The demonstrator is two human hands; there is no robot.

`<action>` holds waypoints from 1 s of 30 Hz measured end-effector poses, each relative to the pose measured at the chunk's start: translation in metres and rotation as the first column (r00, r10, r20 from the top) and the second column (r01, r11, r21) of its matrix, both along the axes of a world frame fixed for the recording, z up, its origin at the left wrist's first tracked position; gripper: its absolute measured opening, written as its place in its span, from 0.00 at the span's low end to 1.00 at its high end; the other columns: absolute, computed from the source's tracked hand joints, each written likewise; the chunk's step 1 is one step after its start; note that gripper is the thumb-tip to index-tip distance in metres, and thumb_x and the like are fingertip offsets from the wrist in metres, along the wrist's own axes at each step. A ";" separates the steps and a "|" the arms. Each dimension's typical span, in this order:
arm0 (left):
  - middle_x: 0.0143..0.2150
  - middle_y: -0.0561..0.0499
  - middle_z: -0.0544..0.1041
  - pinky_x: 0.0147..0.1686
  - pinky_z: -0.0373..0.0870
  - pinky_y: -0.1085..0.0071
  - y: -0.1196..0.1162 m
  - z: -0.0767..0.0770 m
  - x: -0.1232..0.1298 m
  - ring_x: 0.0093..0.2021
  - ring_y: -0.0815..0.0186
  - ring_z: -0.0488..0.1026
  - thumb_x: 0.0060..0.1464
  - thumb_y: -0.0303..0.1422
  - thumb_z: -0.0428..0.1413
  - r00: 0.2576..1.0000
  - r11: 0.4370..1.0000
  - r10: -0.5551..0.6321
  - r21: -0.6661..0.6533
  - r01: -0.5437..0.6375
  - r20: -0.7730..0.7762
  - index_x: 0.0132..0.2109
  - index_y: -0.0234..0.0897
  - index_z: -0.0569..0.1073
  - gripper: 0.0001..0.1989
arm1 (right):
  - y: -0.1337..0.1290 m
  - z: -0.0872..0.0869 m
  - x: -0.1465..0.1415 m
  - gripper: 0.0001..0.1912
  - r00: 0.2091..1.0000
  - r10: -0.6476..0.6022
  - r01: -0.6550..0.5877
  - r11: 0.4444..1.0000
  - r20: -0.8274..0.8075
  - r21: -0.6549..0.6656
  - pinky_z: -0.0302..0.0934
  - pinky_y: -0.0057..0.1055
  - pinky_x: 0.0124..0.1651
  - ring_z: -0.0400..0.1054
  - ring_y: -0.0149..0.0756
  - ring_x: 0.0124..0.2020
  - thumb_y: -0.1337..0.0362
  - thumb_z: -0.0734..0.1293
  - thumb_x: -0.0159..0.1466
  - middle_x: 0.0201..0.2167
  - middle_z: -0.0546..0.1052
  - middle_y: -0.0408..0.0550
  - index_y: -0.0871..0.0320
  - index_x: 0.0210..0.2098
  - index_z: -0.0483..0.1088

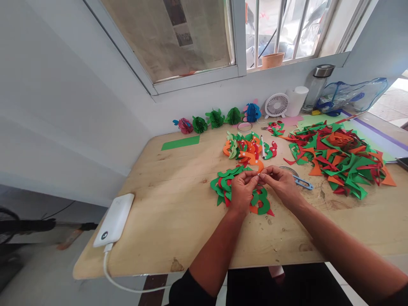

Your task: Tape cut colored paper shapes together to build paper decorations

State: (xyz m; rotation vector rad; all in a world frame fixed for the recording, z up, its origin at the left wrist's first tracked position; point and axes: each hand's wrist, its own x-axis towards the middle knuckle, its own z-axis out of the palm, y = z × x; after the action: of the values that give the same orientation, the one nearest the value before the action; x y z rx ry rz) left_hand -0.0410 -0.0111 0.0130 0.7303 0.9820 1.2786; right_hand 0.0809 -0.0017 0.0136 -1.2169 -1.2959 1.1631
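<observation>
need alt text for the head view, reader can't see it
A left hand and right hand meet at a curved orange paper piece, over a cutout pile on a wooden table. Paper scraps are heaped to the right; folded paper ornaments and a white fan stand behind.

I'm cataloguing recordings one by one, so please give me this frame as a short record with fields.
Left hand: pinches a curved orange piece
Right hand: fingertips at the same piece's near end; exact grip too small to tell
Under hands: pile of green, red and orange shapes
Just beyond: second cluster of curved shapes, white pen
Right: light-blue tool, heap of paper scraps
Back row: five paper ornaments, white fan
Table's left: white device, cable attached
</observation>
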 end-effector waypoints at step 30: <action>0.26 0.47 0.78 0.28 0.71 0.73 0.000 0.001 0.001 0.28 0.64 0.77 0.40 0.35 0.64 0.999 1.000 -0.007 -0.010 0.007 -0.040 0.29 0.31 0.74 0.12 | 0.001 -0.006 0.001 0.11 0.996 -0.054 0.051 0.998 0.071 0.040 0.64 0.32 0.32 0.68 0.35 0.27 0.55 0.68 0.54 0.25 0.75 0.46 0.58 0.27 0.71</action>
State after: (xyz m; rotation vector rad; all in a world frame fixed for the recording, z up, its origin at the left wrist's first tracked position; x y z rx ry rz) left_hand -0.0405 -0.0108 0.0142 0.7536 1.0163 1.2566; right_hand 0.0817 -0.0010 0.0071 -1.2670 -1.3259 1.0607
